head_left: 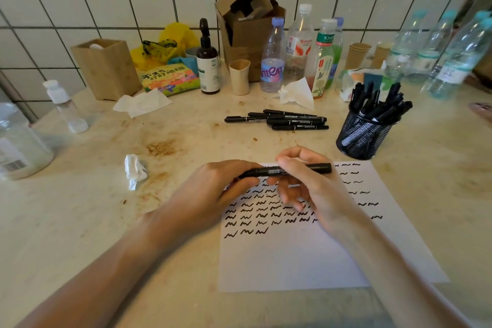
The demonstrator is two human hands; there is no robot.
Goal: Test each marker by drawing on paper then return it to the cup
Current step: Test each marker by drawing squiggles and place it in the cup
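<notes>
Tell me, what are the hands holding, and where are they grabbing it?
Both hands hold one black marker sideways above the paper. The left hand grips its left end; the right hand fingers curl round its middle.

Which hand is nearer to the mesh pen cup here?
Right. The right hand grips the marker just below-left of the mesh cup. The left hand holds the marker's other end, farther left.

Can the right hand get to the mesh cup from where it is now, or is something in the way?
Probably yes. The right hand holds a marker over the paper, and only bare table lies between it and the mesh cup, which stands just beyond on that side.
</notes>
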